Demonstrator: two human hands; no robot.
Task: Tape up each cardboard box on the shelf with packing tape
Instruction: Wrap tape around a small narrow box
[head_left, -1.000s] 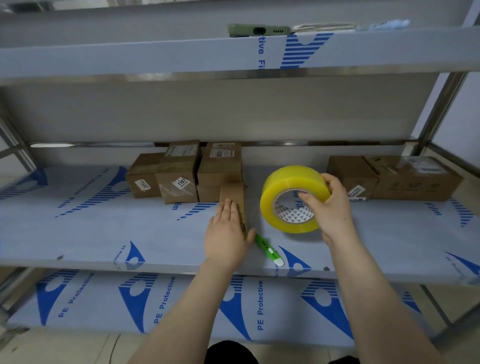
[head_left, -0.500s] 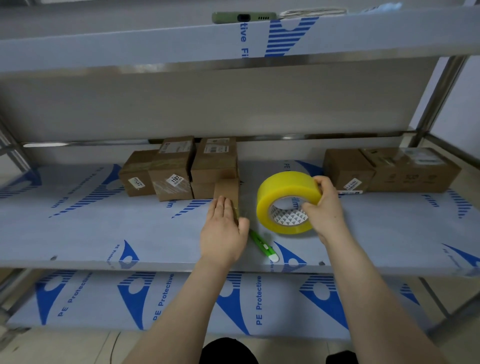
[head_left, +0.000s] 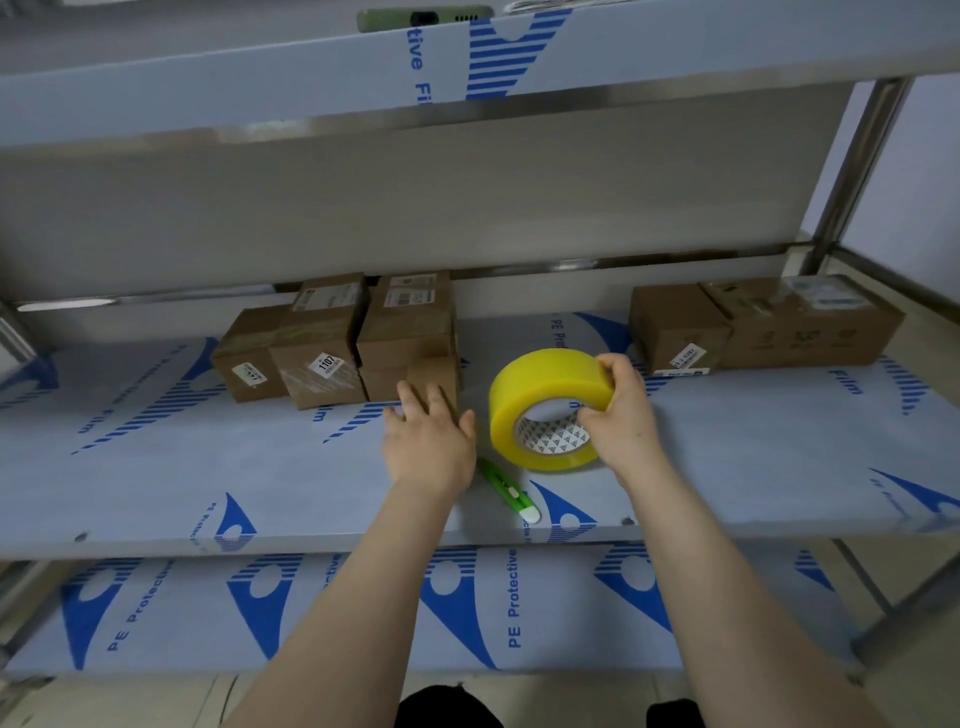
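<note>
Left hand: fingers are held straight, slightly spread, fingertips against one small box.
Right hand: one yellow tape roll is gripped on edge.
Cutter: one, green, between the wrists.
Boxes: five beyond the left hand, "1107" labelled; right group's count unclear.
Shelf: "PE Protective Film" is printed.

left forearm: bare, coming up from the bottom edge left of centre, angled in toward mid-frame.
left hand: dead centre, flat and palm down, fingers straight and lightly fanned, thumb out to the right.
right forearm: bare, rising from the lower right, leaning left.
right hand: just right of centre, gripping the tape roll, fingers over its top rim, thumb hooked into the core.
</note>
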